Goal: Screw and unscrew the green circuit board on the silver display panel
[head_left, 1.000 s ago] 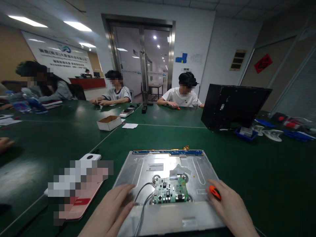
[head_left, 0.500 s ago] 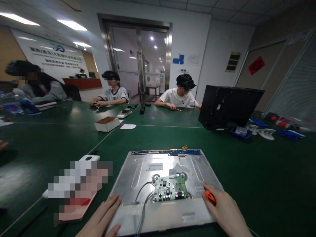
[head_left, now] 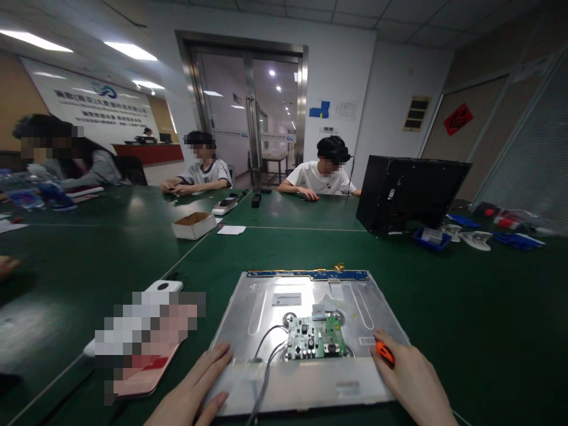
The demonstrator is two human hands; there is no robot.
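Note:
A metal-backed display panel (head_left: 266,302) lies on the green table in front of me. A green circuit board (head_left: 314,337) is mounted on its back, with dark cables (head_left: 265,378) running off the near edge. Along the far edge runs a narrow blue circuit strip (head_left: 306,275). My left hand (head_left: 193,381) rests on the panel's near left corner, fingers stretched out and holding nothing. At the near right edge, my right hand (head_left: 410,376) touches the panel while closed around an orange-and-black-handled tool (head_left: 385,354); the tool's working end is hidden.
Left of the panel lie a pink phone-like slab (head_left: 146,378) and a white power strip (head_left: 164,286), both partly blurred. Farther off are a small open box (head_left: 195,226), a black monitor-like casing (head_left: 412,192) and a blue tray (head_left: 432,238). Several people sit around the table.
The panel has shifted slightly to the right with both hands still on it. The view has also moved a little. The tool stays in my right hand.

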